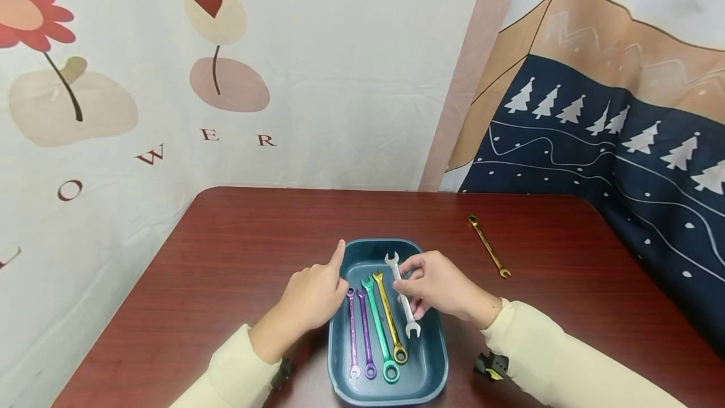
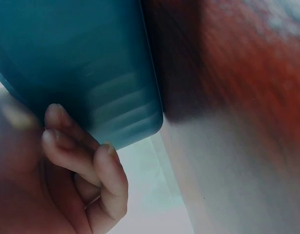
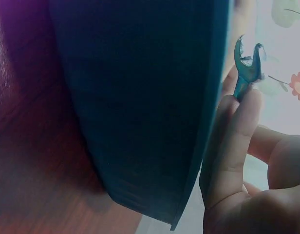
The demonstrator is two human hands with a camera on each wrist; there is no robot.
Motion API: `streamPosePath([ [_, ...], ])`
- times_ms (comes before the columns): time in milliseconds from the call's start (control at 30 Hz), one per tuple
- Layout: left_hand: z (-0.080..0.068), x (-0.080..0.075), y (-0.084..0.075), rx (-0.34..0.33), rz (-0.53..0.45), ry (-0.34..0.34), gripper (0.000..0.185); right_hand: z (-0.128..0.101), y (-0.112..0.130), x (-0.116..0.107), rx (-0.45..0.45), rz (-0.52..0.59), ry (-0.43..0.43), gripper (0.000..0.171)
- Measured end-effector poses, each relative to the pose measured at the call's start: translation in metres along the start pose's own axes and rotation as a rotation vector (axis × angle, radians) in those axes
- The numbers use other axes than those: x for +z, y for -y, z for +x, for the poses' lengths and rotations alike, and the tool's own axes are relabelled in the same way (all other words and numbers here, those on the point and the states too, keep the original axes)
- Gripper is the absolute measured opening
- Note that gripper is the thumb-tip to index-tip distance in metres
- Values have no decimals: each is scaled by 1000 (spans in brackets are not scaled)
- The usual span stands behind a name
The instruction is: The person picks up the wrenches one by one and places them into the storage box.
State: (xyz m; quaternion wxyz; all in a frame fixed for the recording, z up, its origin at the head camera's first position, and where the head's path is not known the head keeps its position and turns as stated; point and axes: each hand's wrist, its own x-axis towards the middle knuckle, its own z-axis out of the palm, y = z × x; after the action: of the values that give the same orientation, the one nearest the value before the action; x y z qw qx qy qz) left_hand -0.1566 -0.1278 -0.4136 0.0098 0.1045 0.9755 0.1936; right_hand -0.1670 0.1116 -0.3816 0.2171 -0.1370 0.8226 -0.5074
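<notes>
**A:** Where does the silver wrench (image 1: 403, 294) sit at this moment?

**B:** Over the right half of the teal tray (image 1: 430, 357), on the dark red table (image 1: 226, 257). The person's right hand (image 1: 440, 285) pinches its shaft between thumb and fingertips, so that hand is plainly the nearer one. The wrench lies just left of the palm, under the curled fingers.

**A:** And its long axis?

**B:** Near to far, tipped slightly: one open jaw points to the far end of the tray, the other to the near end and a touch to the right. Whether it rests on the tray floor or is lifted clear, the head view does not settle.

**A:** What about the left hand (image 1: 314, 294)?

**B:** It rests at the tray's left rim with the forefinger stretched toward the far side, the other fingers loosely bent, holding nothing. The left wrist view shows fingers against the tray's outer wall.

**A:** What lies beside the silver tool?

**B:** Four more in a row, parallel to it and running the same near-far way: two purple wrenches (image 1: 359, 332) at the left, then a green wrench (image 1: 378, 329), then a gold wrench (image 1: 389, 318) just beside the silver one.

**A:** Anything outside the tray?

**B:** Another gold wrench (image 1: 489, 246) lies on the table well apart to the far right, slanting from far left to near right
</notes>
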Motion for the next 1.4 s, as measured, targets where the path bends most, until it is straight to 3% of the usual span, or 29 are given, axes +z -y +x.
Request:
streamPosePath([
  [267, -1, 1, 1, -4, 2, 4, 71, 5, 0, 15, -22, -232, -17, 42],
  [733, 1, -3, -1, 8, 27, 9, 71, 17, 2, 32, -26, -370, -9, 39],
  [1233, 0, -2, 1, 0, 27, 12, 71, 23, 2, 39, 1, -445, 32, 41],
  [1400, 0, -2, 1, 3, 22, 9, 71, 22, 2, 40, -22, -467, 35, 33],
])
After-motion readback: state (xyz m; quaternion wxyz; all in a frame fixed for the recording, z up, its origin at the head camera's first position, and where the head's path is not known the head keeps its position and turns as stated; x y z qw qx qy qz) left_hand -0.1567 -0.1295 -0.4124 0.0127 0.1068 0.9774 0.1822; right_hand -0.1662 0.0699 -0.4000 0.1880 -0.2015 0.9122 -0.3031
